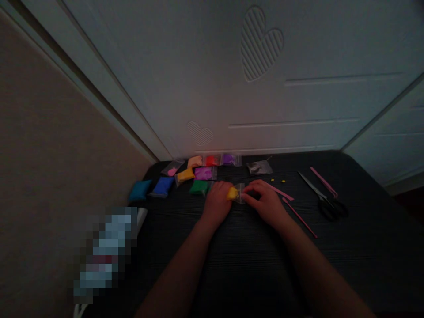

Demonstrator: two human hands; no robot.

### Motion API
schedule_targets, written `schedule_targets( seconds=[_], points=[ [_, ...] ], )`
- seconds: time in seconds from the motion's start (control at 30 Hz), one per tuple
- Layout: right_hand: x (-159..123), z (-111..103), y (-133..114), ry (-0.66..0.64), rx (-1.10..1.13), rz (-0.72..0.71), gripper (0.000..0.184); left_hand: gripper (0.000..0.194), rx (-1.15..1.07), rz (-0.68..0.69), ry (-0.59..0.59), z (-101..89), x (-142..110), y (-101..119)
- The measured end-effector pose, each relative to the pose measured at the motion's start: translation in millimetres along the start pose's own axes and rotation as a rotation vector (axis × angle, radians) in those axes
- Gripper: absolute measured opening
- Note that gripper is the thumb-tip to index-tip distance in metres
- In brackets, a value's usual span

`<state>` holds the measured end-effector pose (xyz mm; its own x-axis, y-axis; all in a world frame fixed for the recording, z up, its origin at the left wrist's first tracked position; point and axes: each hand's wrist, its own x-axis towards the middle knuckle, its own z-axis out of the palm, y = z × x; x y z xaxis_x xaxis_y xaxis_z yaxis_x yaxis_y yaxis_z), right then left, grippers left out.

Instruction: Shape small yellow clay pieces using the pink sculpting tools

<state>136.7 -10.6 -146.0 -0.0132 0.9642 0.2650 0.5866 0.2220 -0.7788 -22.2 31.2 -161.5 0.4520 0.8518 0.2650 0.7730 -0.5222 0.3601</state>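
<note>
Grained tabletop (247, 251), left hand (218, 201) gripping clear yellow-filled bag (233, 193), right hand (263, 198) pinching it

A broad stretch of dark table (357, 265) is lying open at near right, while scissors (313, 187) and a pink stick (300, 217) are obstructing the right side beyond it and colored packets (184, 176) are crowding the far left.

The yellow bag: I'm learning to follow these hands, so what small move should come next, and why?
Probably the right hand should feel along the clear end of the yellow bag to check whether it is closed. That hand is at the clear end, the left hand is at the yellow-filled end, and the dim picture does not show whether the bag is open or closed.
</note>
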Motion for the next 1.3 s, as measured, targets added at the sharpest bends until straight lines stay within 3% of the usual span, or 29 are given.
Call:
schedule_targets(
  seconds=[0.17, 0.67, 1.3],
  points=[
    [-0.3, -0.3, 0.6, -0.007, 0.033, -0.018, 0.026, 0.019, 0.007, 0.005, -0.016, 1.0, -0.1, 0.2],
    [-1.0, 2.3, 4.4, -0.062, 0.004, -0.028, 0.019, 0.018, -0.022, 0.094, -0.019, 0.9, -1.7, 2.7],
    [-1.3, 3.5, 4.1, -0.077, 0.042, -0.031, 0.012, 0.018, -0.042, 0.083, -0.034, 2.3, -1.6, 2.0]
  ],
)
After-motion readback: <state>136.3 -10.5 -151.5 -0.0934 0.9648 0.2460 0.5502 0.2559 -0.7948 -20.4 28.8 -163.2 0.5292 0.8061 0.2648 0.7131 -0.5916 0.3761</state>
